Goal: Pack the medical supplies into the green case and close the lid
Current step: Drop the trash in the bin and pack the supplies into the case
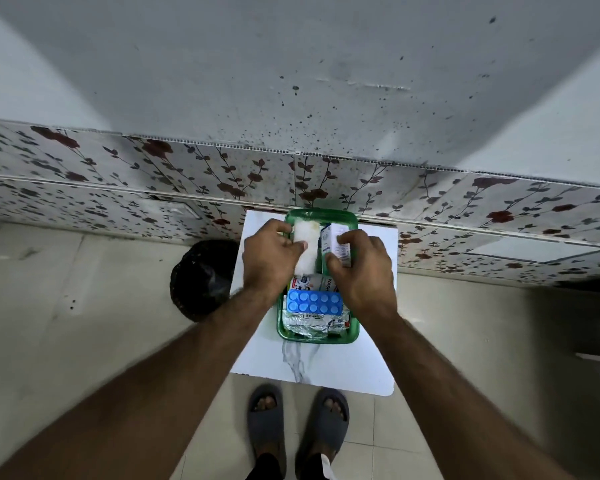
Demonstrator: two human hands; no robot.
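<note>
An open green case stands on a small white marble-patterned table. My left hand grips a white gauze roll over the case's far left part. My right hand holds a white and green medicine box upright beside the roll. Nearer to me in the case lie a blue blister pack of tablets, silver foil strips and printed sachets. I cannot see the lid.
A dark round bin stands on the floor left of the table. A floral-patterned wall panel runs just behind the table. My feet in grey slippers stand on beige tiles at the table's near edge.
</note>
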